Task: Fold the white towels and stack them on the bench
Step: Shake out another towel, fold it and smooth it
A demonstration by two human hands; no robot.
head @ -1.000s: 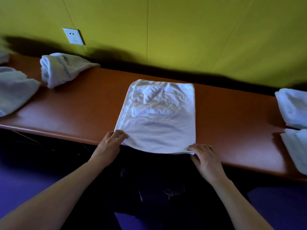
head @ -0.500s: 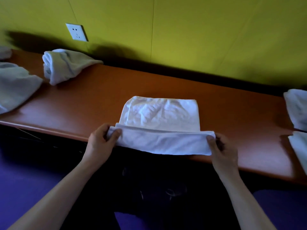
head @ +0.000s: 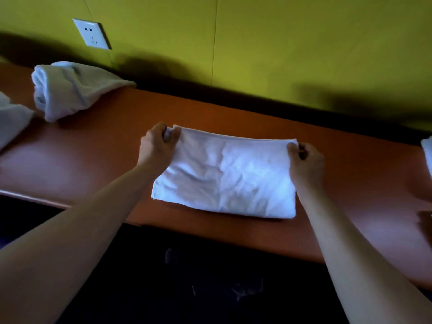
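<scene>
A white towel (head: 226, 176) lies folded in half on the orange-brown bench (head: 105, 148), its fold line toward me and its free edges at the far side. My left hand (head: 159, 146) pinches the towel's far left corner. My right hand (head: 306, 160) pinches the far right corner. Both hands sit low at the towel's far edge, over the bench surface.
A loosely rolled white towel (head: 67, 87) lies at the back left, with another towel (head: 11, 120) at the left edge. A further white towel (head: 427, 150) shows at the right edge. A wall socket (head: 92, 33) sits on the yellow-green wall.
Both hands lifted the towel's near edge and carried it away from me to the far edge, folding the towel in half. The view shifted closer.
</scene>
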